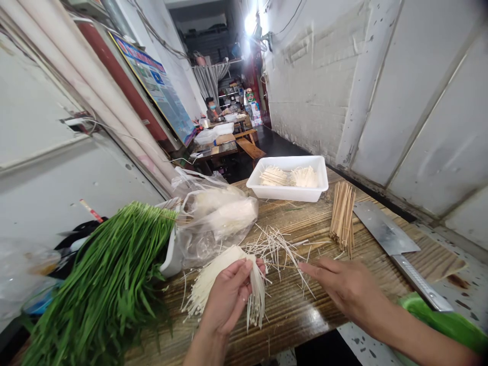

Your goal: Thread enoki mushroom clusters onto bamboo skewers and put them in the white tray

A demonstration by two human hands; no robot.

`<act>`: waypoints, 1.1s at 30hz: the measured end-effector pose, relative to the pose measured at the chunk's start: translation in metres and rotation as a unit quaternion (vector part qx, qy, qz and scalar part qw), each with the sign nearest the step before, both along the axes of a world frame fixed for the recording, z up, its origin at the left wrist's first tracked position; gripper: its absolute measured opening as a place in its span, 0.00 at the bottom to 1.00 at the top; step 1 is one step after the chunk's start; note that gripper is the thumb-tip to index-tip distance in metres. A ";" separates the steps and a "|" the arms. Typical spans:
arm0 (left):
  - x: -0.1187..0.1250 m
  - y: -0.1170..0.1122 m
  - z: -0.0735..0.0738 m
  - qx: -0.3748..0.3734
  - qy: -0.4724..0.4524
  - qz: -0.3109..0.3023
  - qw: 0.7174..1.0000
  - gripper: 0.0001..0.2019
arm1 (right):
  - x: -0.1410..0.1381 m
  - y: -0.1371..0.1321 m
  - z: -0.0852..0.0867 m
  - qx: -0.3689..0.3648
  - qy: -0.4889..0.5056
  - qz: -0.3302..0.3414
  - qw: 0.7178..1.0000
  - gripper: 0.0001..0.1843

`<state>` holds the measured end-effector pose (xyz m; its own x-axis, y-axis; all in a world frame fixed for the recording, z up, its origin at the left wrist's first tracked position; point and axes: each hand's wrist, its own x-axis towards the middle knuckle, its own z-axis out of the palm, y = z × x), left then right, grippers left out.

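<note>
My left hand [232, 290] pinches a small bunch of enoki mushrooms [256, 302], its thin stems hanging down over the table. Beside and behind that hand lies a larger pile of enoki mushrooms [206, 284]. To the right, my right hand [343, 282] is closed, fingers forward, on the end of a thin bamboo skewer [284, 266] that points left toward the bunch. Where its tip ends is hard to make out. Loose enoki strands [276, 244] lie scattered just beyond both hands. A bundle of bamboo skewers [342, 216] rests past my right hand.
A white plastic tray [287, 193] with skewered enoki stands at the back. A cleaver [392, 236] lies on the right. Green chives [110, 279] spread at the left, by a clear plastic bag [198, 244] of enoki. A person [212, 111] sits far back.
</note>
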<state>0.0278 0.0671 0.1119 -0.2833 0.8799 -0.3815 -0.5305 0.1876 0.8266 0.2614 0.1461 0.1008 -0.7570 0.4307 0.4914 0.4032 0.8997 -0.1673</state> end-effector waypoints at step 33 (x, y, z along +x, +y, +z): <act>0.015 0.004 0.003 -0.003 -0.021 -0.028 0.999 0.16 | -0.003 0.007 0.001 -0.069 0.013 0.010 0.997 0.19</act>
<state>0.0430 0.0716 0.1151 -0.2170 0.8919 -0.3968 -0.5532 0.2226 0.8028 0.2588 0.1534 0.1016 -0.7541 0.4800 0.4482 0.3789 0.8755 -0.3000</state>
